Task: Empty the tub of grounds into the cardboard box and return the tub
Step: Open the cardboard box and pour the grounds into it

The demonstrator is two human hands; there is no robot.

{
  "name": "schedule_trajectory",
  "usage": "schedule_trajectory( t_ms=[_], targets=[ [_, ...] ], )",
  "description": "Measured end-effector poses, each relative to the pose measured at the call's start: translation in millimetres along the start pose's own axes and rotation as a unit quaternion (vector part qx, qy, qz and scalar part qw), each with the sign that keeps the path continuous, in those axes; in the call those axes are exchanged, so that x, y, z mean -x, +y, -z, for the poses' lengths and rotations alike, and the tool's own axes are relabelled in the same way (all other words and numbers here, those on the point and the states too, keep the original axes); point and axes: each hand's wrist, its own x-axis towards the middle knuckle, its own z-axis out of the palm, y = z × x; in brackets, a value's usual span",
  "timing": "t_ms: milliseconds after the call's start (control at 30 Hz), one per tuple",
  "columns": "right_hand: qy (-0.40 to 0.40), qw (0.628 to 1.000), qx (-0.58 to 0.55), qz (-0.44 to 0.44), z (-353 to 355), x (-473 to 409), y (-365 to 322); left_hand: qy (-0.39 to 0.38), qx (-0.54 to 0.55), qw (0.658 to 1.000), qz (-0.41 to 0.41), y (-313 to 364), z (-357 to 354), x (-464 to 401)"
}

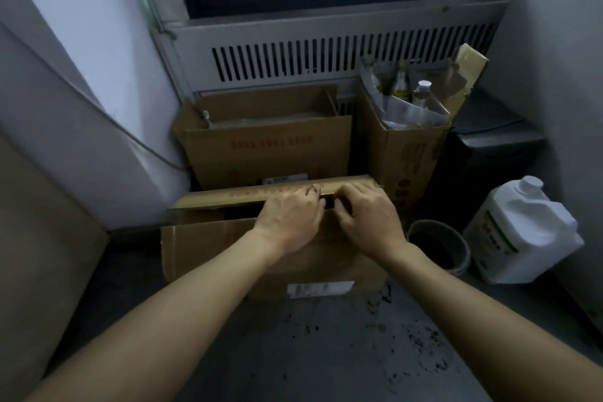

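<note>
- While both my hands work at the top of the cardboard box point(261, 254) in front of me, the tub point(439, 246) sits on the floor just to the right of it, upright, with dark grounds showing inside.
- My left hand point(290, 222) lies palm-down over the near flap, fingers curled at the gap between the flaps; whether they actually pinch the far flap point(267, 194) I cannot tell.
- My right hand point(368, 219) is just beside it, fingers bent and hooked at the same gap, holding nothing else.
- I judge this to be the flap-handling step: either opening the box for the pour or closing it after; the gap between the flaps is dark and narrow.
- Loose dark grounds point(421, 346) are scattered on the floor near me, to the right.
- If the tub is yet to be emptied, the next move calls for spreading the flaps wide, then reaching right for the tub and tipping it well over the opening, so no more spills.
- A white jug point(522, 232) stands close behind the tub, so my reach must stay clear of it.
</note>
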Motion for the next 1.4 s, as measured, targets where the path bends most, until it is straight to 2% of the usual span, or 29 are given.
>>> schedule_trajectory(
  t_ms=[100, 167, 233, 267, 300, 400, 500, 567, 700, 867, 1000, 1167, 1267, 1400],
  targets=[
    [-0.016, 0.998, 0.046, 0.044, -2, -4, -16, -0.007, -0.024, 1.000, 0.012, -12, 7, 9],
    [-0.034, 0.997, 0.053, 0.043, 0, -11, -22, -0.018, -0.028, 0.999, 0.020, -18, 12, 11],
    [-0.106, 0.994, 0.035, 0.010, 7, -23, -26, -0.045, -0.001, 0.998, 0.038, -24, 19, 9],
    [-0.173, 0.985, 0.018, -0.017, 11, -30, -28, -0.065, 0.023, 0.996, 0.050, -26, 22, 7],
    [-0.255, 0.966, -0.001, -0.044, 15, -37, -31, -0.089, 0.045, 0.993, 0.061, -28, 26, 5],
    [-0.474, 0.876, -0.024, -0.083, 20, -45, -42, -0.130, 0.055, 0.988, 0.062, -30, 33, -2],
    [-0.573, 0.814, -0.032, -0.089, 10, -33, -53, -0.144, 0.044, 0.987, 0.049, -24, 36, -5],
    [-0.580, 0.813, 0.019, -0.047, -3, -17, -58, -0.157, 0.029, 0.987, 0.032, -17, 32, -3],
    [-0.514, 0.840, 0.145, 0.095, -27, 11, -57, -0.166, 0.009, 0.986, 0.013, -11, 18, 5],
    [-0.445, 0.863, 0.164, 0.171, -44, 27, -56, -0.140, -0.010, 0.990, -0.016, -18, 6, 9],
    [-0.433, 0.869, 0.150, 0.186, -50, 24, -54, -0.083, -0.087, 0.992, -0.046, -30, 0, 5],
    [-0.474, 0.856, 0.121, 0.166, -58, 14, -51, -0.020, -0.132, 0.991, -0.004, -44, -4, -15],
    [-0.498, 0.850, 0.088, 0.149, -58, 8, -46, -0.032, -0.133, 0.990, 0.035, -53, -7, -32],
    [-0.533, 0.838, 0.046, 0.112, -61, 5, -37, -0.086, -0.094, 0.989, 0.080, -60, -23, -48]
  ],
)
